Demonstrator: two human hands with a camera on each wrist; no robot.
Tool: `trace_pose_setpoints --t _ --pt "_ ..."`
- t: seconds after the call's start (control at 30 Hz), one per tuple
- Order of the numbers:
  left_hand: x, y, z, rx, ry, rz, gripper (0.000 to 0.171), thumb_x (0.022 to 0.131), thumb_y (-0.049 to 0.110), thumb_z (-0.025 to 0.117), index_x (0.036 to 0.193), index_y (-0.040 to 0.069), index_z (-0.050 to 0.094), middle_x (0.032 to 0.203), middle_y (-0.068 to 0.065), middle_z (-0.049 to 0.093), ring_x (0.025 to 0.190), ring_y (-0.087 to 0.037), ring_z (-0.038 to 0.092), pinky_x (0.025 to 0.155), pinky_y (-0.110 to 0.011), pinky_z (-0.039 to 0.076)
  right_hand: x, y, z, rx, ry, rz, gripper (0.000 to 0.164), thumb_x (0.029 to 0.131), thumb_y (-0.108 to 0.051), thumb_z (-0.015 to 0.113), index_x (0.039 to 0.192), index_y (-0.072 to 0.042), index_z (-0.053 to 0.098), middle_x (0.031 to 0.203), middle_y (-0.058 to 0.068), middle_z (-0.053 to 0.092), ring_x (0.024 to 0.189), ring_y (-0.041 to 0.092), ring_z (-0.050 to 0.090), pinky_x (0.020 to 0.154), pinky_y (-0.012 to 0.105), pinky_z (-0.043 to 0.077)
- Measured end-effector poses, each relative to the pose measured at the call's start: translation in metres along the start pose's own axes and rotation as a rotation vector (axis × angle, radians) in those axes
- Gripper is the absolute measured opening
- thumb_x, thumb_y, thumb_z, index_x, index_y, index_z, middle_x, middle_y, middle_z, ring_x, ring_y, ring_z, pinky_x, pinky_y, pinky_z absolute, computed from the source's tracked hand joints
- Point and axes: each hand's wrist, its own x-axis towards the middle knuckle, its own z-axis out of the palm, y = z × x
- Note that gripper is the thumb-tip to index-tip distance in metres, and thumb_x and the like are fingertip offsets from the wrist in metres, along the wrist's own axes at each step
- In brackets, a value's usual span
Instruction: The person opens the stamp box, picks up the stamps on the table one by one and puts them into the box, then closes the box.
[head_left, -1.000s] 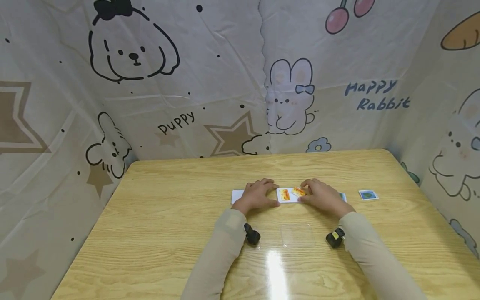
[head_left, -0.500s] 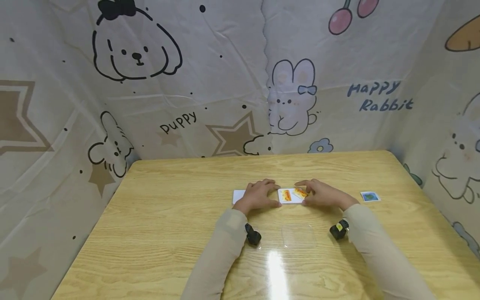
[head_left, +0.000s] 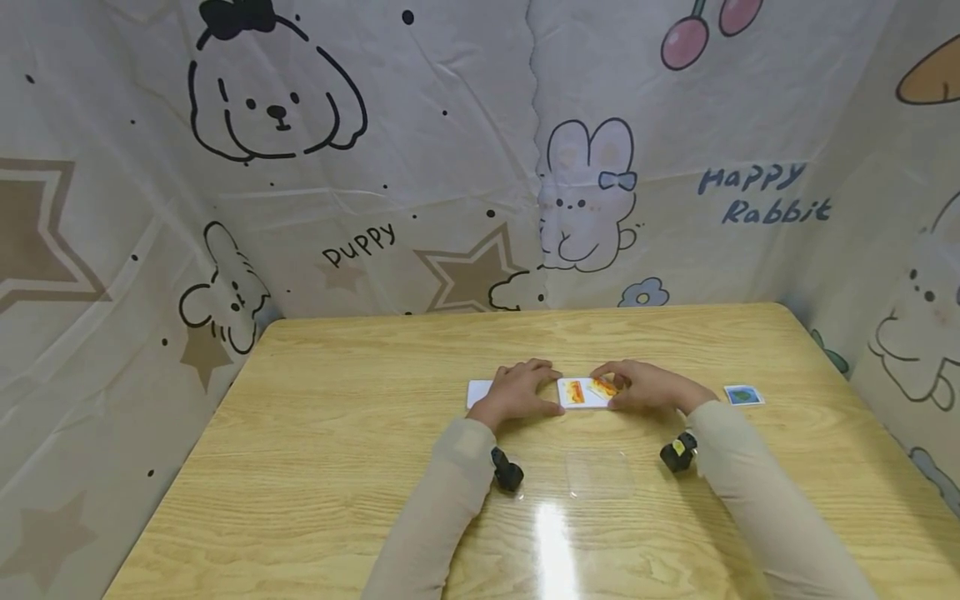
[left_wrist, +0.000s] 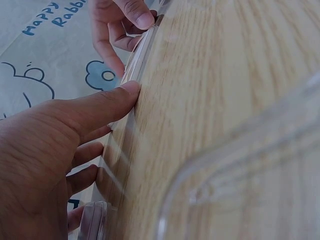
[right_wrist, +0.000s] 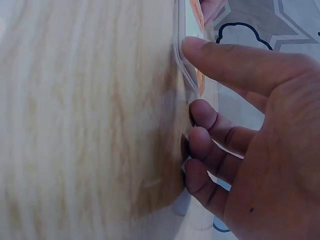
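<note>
On the table, a slim white case with a clear rim lies between my hands in the head view. On it are an orange-pictured card at left and a tilted orange-pictured card at right. My left hand spans the case's left end, thumb on the near edge and index finger toward the far edge. My right hand pinches the right end, thumb on the near rim; its other fingers curl close by. The tilted card is partly hidden by the right fingers.
A second white case shows beyond my left hand, partly covered by it. A blue-bordered card lies at right. A clear plastic cover sits in front. Wrist cameras hang by both sleeves. Printed cloth walls surround the table.
My right hand has turned and its wrist shifted slightly right, covering a blue patch that showed beside it earlier. The left hand keeps its place. The head view has drifted slightly.
</note>
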Motion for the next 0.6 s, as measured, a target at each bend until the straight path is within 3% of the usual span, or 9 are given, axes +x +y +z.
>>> trace_pose_setpoints --t 0.4,0.6 --pt "0.0008 -0.0015 0.0019 -0.004 0.004 -0.004 0.065 0.085 0.056 0.065 0.143 0.033 0.046 0.155 0.006 0.035 0.14 -0.02 0.038 0.111 -0.048 0.029 -0.0043 0.0059 0.0054 0.0 0.062 0.008 0.041 0.088 -0.023 0.07 0.126 -0.013 0.058 0.093 0.005 0.051 0.081 0.018 0.046 0.07 0.03 0.037" --pt "0.0008 -0.0008 0.0022 -0.01 0.002 -0.005 0.065 0.085 0.055 0.066 0.143 0.033 0.047 0.155 0.005 0.035 0.14 -0.02 0.037 0.111 -0.049 0.029 -0.0093 0.0053 0.007 0.004 0.069 0.004 0.041 0.088 -0.017 0.069 0.127 -0.013 0.057 0.093 0.005 0.053 0.084 0.018 0.047 0.072 0.031 0.037"
